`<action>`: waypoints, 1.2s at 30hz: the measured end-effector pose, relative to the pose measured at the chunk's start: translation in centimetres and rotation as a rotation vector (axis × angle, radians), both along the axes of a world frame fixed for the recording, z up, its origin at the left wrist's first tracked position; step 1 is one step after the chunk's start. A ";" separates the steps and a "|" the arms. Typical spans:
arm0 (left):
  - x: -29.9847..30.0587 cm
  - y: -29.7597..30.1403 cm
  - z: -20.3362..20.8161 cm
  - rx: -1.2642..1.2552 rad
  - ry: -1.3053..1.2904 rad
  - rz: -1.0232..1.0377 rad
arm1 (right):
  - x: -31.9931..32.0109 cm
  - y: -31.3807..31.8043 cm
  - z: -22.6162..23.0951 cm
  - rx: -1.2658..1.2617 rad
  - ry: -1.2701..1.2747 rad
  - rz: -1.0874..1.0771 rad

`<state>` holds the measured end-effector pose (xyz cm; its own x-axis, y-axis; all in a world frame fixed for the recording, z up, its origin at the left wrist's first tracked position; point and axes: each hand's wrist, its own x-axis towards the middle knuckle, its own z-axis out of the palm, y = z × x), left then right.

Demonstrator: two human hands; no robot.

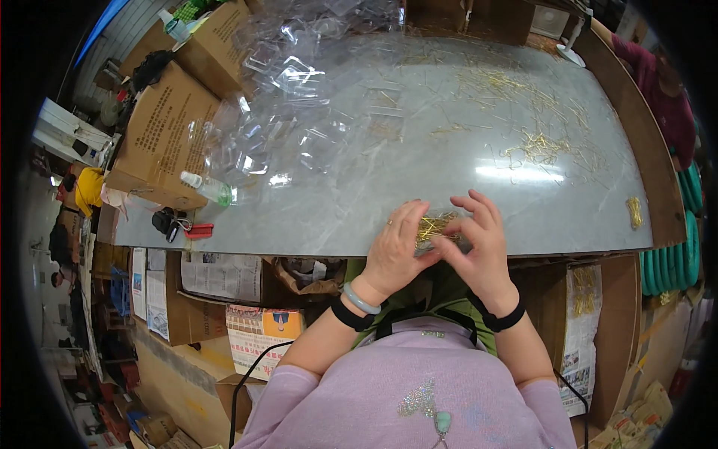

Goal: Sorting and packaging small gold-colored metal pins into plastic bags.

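Note:
At the table's front edge, a small bunch of thin gold metal pins [435,227] lies between my two hands. My left hand [393,251] curves round the bunch from the left, its fingers close together. On the other side, my right hand [482,251] holds the bunch with thumb and bent index finger, while its other fingers are raised and apart. The thumbs come close together in front of the bunch. Many similar loose gold pins [542,150] lie scattered on the grey table [336,217]. A gathered gold bundle [634,212] sits near the right edge.
Clear plastic boxes [299,82] are heaped at the far left, beside cardboard cartons [161,127]. A spray bottle [209,188] and a red clip-like tool [199,230] lie at the left. A wooden board [636,120] edges the right side, with a person [666,97] beyond.

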<state>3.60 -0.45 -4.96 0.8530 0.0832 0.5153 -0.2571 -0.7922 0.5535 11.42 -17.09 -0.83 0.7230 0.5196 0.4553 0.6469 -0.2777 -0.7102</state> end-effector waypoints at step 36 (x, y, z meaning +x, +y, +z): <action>0.0 -0.1 -0.3 -0.057 -0.086 0.008 | 0.9 0.2 0.2 -0.184 -0.146 0.071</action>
<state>3.56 -0.52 -5.26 0.8049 0.1211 0.5810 -0.2994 -0.7625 0.5736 12.37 -16.89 -0.68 0.6154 0.6505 0.4450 0.7613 -0.3444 -0.5493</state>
